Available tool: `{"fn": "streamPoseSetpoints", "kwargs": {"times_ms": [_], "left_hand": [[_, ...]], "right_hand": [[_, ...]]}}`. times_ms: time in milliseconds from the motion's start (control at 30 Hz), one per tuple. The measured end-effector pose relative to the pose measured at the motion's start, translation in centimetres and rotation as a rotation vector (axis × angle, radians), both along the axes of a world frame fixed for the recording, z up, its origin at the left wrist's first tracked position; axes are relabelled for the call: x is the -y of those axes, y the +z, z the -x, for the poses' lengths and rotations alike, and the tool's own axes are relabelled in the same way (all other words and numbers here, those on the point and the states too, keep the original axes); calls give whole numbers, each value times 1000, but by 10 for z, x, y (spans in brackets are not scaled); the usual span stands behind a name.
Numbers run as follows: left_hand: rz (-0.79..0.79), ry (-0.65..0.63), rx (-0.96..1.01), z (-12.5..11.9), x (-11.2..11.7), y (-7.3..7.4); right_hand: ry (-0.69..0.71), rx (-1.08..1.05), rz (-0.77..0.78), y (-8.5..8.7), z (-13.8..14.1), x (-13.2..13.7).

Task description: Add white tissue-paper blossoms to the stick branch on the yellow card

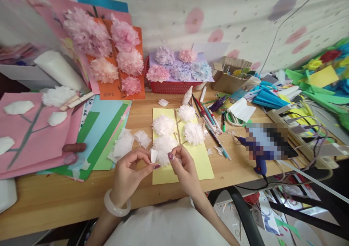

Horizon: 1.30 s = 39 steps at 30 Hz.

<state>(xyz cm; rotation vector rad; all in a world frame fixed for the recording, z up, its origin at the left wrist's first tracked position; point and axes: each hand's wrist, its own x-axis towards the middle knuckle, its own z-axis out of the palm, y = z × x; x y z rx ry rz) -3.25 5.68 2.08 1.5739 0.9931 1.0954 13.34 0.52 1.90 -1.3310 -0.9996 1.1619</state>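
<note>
My left hand (128,173) and my right hand (184,166) meet over the near end of a yellow card (201,162) on the wooden table (54,198). Both pinch a white tissue flower (163,151) that lies on the card. My left fingers hold a small white flap of its tissue; my right fingers are closed on its right edge. Three more white tissue flowers (187,124) sit higher on the card along a thin brown stem (177,127). A pale bangle is on my left wrist.
White tissue squares (124,144) and coloured paper sheets (103,129) lie left of the card. Pens and markers (209,118) and a blue glue gun (259,158) lie right. A red basket (170,86), pink flower boards (114,49) and a cardboard box (231,76) line the back.
</note>
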Motion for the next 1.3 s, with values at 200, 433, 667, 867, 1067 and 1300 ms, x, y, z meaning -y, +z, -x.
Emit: {"fn": "streamPoseSetpoints", "kwargs": {"times_ms": [200,433,667,867,1067,1300], "left_hand": [[-207,-78,-157,5,-1,8],[-268,-167,-212,5,-1,14],[-272,-184,-236,4,1,18],[-253,-219,-241,3,1,16],[-66,-172,-178,4,5,14],[88,-106,-110,4,12,13]], "right_hand": [[251,91,-44,11,-5,2],[367,91,7,7,-4,2],[363,107,-9,8,-4,2],[345,154,-1,8,-3,2],[311,201,-21,9,-5,3],[289,249,-70,9,-2,5]]}}
